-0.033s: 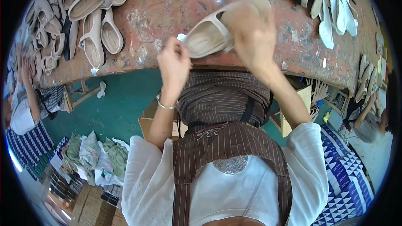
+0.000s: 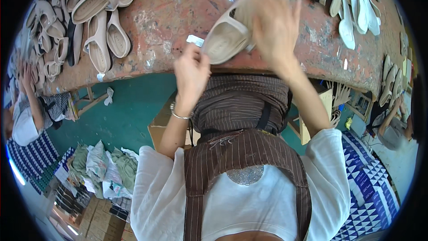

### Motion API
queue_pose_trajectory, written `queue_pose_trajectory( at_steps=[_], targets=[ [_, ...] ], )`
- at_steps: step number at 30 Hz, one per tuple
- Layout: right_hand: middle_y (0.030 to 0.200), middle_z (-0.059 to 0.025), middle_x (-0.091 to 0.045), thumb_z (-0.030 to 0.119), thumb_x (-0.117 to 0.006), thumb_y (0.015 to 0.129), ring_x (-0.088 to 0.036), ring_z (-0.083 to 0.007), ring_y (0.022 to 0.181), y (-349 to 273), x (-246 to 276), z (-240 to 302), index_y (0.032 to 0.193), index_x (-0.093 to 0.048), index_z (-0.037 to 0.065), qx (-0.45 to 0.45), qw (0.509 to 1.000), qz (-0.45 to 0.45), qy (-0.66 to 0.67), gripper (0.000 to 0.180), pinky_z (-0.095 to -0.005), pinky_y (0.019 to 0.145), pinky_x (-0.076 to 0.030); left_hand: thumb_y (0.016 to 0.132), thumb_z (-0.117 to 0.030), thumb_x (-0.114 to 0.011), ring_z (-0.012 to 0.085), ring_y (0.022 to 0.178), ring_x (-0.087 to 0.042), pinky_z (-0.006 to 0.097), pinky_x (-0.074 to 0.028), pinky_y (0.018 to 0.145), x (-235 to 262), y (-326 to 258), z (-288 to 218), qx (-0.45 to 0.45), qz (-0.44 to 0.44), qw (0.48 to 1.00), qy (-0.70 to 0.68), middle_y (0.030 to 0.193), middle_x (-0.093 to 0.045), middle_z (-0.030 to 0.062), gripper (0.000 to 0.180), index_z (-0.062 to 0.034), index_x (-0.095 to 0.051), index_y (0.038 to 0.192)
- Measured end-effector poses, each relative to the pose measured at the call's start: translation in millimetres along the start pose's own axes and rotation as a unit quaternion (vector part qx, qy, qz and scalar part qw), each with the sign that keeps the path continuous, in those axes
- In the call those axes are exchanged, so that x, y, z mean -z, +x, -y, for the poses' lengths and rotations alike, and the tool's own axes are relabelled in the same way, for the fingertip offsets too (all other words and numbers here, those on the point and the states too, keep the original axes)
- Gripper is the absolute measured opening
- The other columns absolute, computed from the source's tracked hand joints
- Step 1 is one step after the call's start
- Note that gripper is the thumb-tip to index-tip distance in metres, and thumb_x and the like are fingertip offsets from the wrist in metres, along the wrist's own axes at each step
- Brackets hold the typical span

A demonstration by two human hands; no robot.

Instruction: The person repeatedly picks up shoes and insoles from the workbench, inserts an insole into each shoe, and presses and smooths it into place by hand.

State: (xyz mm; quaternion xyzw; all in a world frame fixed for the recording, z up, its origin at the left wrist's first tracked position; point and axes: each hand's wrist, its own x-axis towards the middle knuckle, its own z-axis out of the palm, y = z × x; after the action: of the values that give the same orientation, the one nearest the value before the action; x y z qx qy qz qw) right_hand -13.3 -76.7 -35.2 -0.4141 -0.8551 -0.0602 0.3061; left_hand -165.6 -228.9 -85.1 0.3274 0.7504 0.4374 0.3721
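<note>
A beige slingback-like shoe [image 2: 226, 40] with an open back is tilted over the near edge of the worktable, heel towards me. The closed fingers of my left hand [image 2: 191, 71] pinch at its heel edge. Just beyond those fingertips shows a small white slip [image 2: 195, 40]; whether they touch it I cannot tell. Over the toe end of the shoe is my right hand [image 2: 276, 35], smeared by motion, so its grip cannot be made out. The toe is mostly hidden behind it.
Beige shoes [image 2: 97, 44] are heaped on the left of the worn red-brown worktable [image 2: 169, 13]. More pale shoes [image 2: 352, 18] lie at the right. Co-workers sit at both sides. A cardboard box [image 2: 160, 125] stands below the table, and bundled cloth [image 2: 100, 169] lies on the floor.
The shoe has turned more upright, its heel shifting slightly right. My left hand has moved a little right and nearer to me; more of the white slip shows. My right hand has moved slightly.
</note>
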Motion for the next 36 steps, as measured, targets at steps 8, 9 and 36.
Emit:
queue_pose_trajectory(
  at_steps=[8,9,36],
  targets=[
    [0.110,-0.0207,-0.063,0.002,-0.067,0.076,-0.065,-0.0394,0.102,-20.9,63.1,15.6,0.091,-0.063,0.003,-0.066,0.949,0.239,0.193,0.016,-0.0459,0.087,-0.053,0.075,-0.016,-0.074,0.0337,0.105,-0.059,0.041,-0.052,0.082,-58.2,-59.6,-34.7,-0.300,0.035,0.921,0.245,0.106,-0.065,0.0130,0.022,-0.0024,-0.066,0.089],
    [0.109,-0.0246,-0.064,0.003,-0.064,0.080,-0.065,-0.0396,0.105,-38.8,65.7,20.7,0.099,-0.059,-0.001,0.003,0.968,0.223,0.112,0.020,-0.0501,0.105,-0.043,0.079,-0.018,-0.070,0.0398,0.126,-0.047,0.057,-0.039,0.104,-63.4,-57.8,-29.1,-0.350,0.058,0.888,0.294,0.128,-0.056,0.0190,0.046,0.0026,-0.061,0.119],
    [0.094,-0.0211,-0.064,0.003,-0.050,0.081,-0.066,-0.0329,0.093,-16.3,-34.8,0.2,0.100,-0.058,-0.005,-0.031,0.966,0.258,-0.005,0.022,-0.0522,0.115,-0.026,0.086,-0.011,-0.060,0.0414,0.125,-0.049,0.057,-0.037,0.103,-92.9,-40.8,-11.1,-0.349,0.081,0.861,0.361,0.125,-0.054,0.0278,0.043,0.0067,-0.055,0.125]
  ],
)
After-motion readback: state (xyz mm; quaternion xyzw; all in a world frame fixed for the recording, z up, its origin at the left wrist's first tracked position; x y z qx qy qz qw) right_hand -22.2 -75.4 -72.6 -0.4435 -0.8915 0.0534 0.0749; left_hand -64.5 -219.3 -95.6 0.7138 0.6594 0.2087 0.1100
